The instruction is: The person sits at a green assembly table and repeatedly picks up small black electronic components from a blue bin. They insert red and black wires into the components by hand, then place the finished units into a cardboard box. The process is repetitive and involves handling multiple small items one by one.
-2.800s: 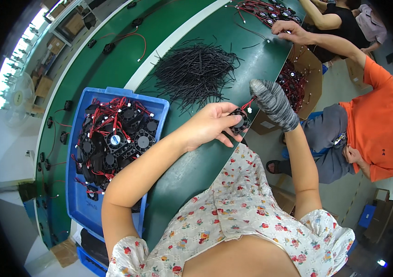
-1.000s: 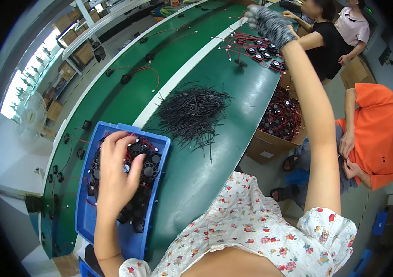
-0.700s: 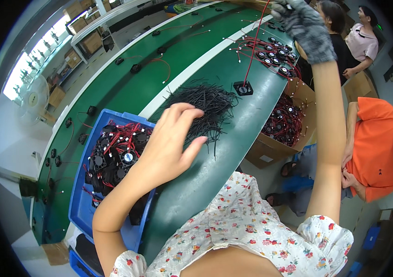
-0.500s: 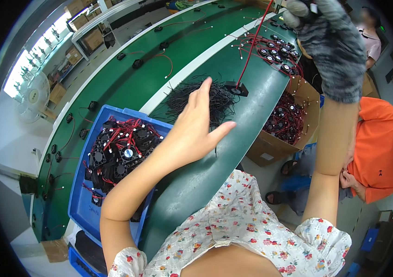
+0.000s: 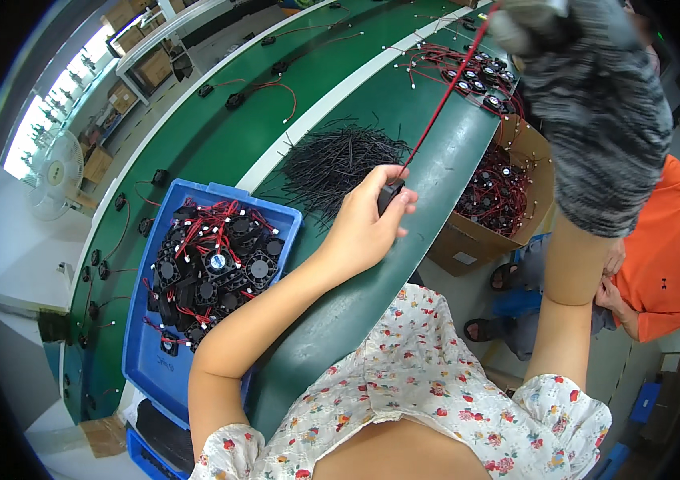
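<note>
My left hand (image 5: 362, 230) is closed on a small black cooling fan (image 5: 388, 195), thumb on one side and fingers on the other, above the green work surface (image 5: 320, 320). From this fan a taut red wire (image 5: 448, 92) runs up and right toward my right hand (image 5: 608, 128). That hand wears a grey-black striped glove and is raised at the upper right. Its fingers curl round a small whitish piece, blurred and cut by the top edge, so its kind is unclear. A heap of thin black tubes (image 5: 344, 164) lies just beyond my left hand.
A blue tray (image 5: 138, 340) of black fans stands at left. Beyond it, more fans lie along a green conveyor (image 5: 220, 132). Wired fans (image 5: 480, 76) cluster at the far end, above a cardboard box (image 5: 468, 250) of fans. A person in orange (image 5: 664, 268) is at right.
My left hand has moved right and its open fingers have closed on the fan, which was hanging by its wire. My gloved right hand has come lower and nearer.
</note>
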Tool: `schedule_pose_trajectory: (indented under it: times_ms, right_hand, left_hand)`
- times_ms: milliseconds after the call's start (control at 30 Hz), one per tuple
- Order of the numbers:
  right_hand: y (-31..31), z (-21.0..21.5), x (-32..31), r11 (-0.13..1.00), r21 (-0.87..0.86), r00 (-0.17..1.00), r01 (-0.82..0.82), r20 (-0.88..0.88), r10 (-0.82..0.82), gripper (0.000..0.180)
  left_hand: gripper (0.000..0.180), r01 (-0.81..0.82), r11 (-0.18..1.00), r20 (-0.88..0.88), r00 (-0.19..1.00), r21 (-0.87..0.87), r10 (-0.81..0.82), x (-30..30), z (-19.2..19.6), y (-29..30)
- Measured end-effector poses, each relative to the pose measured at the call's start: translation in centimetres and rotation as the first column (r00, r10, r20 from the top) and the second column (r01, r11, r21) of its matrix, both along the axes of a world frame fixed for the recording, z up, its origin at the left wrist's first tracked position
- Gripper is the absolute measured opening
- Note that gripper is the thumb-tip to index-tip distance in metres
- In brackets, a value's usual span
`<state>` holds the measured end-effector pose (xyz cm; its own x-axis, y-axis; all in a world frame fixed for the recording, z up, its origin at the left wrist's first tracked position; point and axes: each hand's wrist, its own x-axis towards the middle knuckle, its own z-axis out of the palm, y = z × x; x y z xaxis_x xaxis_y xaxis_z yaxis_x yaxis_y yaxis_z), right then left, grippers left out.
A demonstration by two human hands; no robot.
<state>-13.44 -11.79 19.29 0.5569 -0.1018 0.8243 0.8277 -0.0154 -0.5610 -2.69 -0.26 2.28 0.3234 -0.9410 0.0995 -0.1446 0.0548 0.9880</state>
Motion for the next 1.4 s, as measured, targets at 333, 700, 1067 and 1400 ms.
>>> schedule_pose_trajectory:
  times_ms: [333,700,1067,1400]
  right_hand:
    - [0.9,-10.0,-0.7,0.878,0.37,0.724,0.306,-0.689,0.038,0.038]
    - [-0.6,-13.7,-1.4,0.931,0.051,0.559,0.363,-0.811,-0.173,0.019]
    - [0.2,-15.7,0.7,0.904,0.002,0.542,0.427,-0.801,-0.254,0.016]
    - [1.1,-16.4,1.0,0.901,0.085,0.565,0.426,-0.802,-0.191,0.018]
  left_hand:
    - [0.021,0.048,0.997,-0.261,0.963,-0.057,-0.061,0.1,0.3,2.1]
    - [0.025,0.114,0.991,-0.406,0.904,-0.066,-0.131,1.0,0.0,2.0]
    - [0.018,0.23,0.972,-0.551,0.805,-0.051,-0.219,1.3,-0.5,2.1]
    - [0.017,0.185,0.98,-0.532,0.824,-0.069,-0.193,1.0,-0.5,2.2]
